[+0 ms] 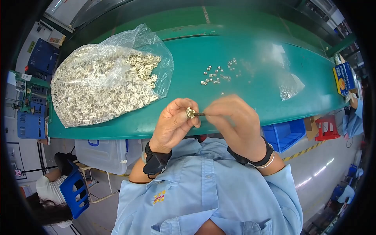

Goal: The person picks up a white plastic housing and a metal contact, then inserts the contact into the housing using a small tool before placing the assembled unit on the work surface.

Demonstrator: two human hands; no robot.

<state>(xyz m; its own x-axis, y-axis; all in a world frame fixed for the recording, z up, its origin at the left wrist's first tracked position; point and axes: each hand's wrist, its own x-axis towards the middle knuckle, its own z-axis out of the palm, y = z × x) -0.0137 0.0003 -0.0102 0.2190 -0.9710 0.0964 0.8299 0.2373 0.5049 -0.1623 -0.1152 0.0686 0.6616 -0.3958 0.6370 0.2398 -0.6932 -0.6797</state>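
My left hand (pixel 172 124) pinches a small cream plastic part (pixel 190 112) with an opening in its end, held over the near edge of the green table. Closed around a thin dark rod (pixel 199 114), my right hand (pixel 237 119) is slightly blurred. The rod's tip meets the plastic part; whether it goes inside I cannot tell. To the left lies a big transparent bag (pixel 105 84) full of similar cream parts, its mouth facing right. Beyond my hands, several small shiny metal pieces (pixel 215 74) are scattered on the green tabletop (pixel 188 58).
A small transparent bag (pixel 290 88) with metal pieces lies at the right of the table. A blue and yellow box (pixel 344 78) stands at the right end. Below are a lidded plastic tub (pixel 103 154) and a blue crate (pixel 284 135). A person sits on a blue chair (pixel 74 192) at lower left.
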